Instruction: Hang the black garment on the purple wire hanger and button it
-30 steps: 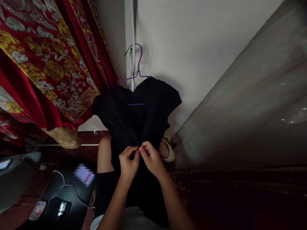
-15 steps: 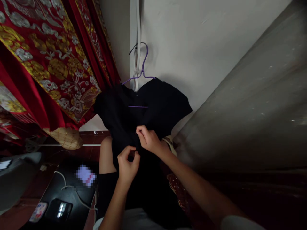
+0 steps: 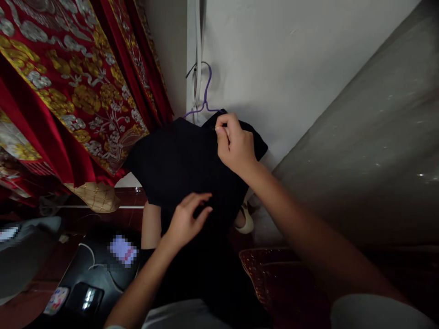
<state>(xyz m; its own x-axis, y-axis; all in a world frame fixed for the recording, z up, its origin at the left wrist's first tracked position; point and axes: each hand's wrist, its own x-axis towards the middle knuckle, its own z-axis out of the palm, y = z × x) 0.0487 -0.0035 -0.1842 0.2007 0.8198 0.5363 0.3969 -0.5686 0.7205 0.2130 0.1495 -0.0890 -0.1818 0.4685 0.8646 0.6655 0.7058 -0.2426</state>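
Observation:
A black short-sleeved shirt (image 3: 178,155) hangs in front of me on a purple hanger (image 3: 206,93). At its neckline, my right hand (image 3: 236,144) pinches the edge of the cloth between thumb and fingers. Lower down, my left hand (image 3: 190,217) is over the shirt's front, its thumb and fingers apart with nothing visible between them. Whether the left fingertips touch the cloth, I cannot tell. Dark fabric hides the shirt's lower edge against my black clothing.
Red embroidered cloth (image 3: 92,91) drapes at the left. The hanger hooks by a white cable (image 3: 198,36) along the wall (image 3: 291,68). On a black surface at lower left lie a dark phone (image 3: 85,299) and a pale cord (image 3: 92,258). A grey sheet-like surface slants on the right.
My right hand has risen from the shirt's middle to its neckline. My left hand moved slightly up and right, its fingers spreading. The shirt front now covers the hanger's lower bar.

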